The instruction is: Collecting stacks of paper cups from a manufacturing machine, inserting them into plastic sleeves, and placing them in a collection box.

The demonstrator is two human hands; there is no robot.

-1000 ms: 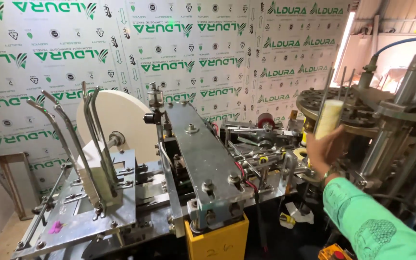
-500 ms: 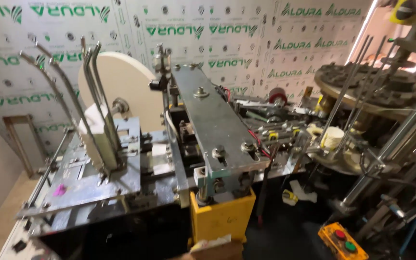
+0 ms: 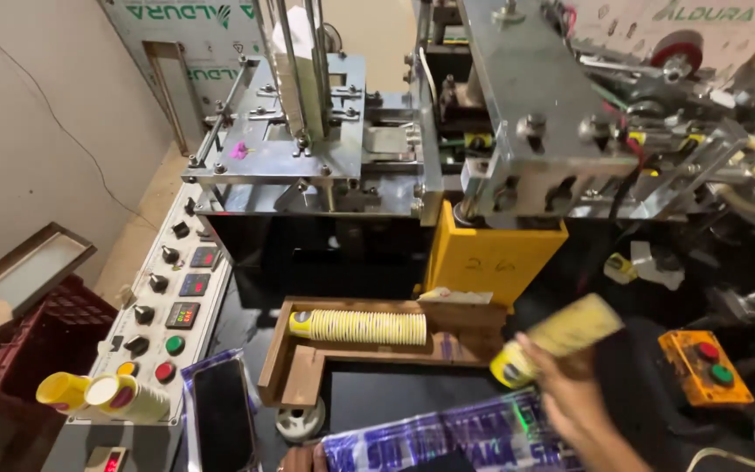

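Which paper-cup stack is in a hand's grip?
The blurred yellow cup stack, held tilted by the right hand. The other long stack lies untouched in the wooden tray; loose cups sit on the control panel.

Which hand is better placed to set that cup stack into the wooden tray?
Probably the right hand: it already grips the blurred stack of cups just right of the wooden tray. The left hand is barely visible at the plastic bag.

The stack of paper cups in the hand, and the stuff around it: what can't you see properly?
Head view:
- Stack of paper cups in the right hand: motion blur hides the cup count and print.
- Left hand: cut off by the bottom edge; only fingertips show.
- Plastic bag: bottom edge cuts it, contents unseen.
- Cup row in the wooden tray: too fine to count.
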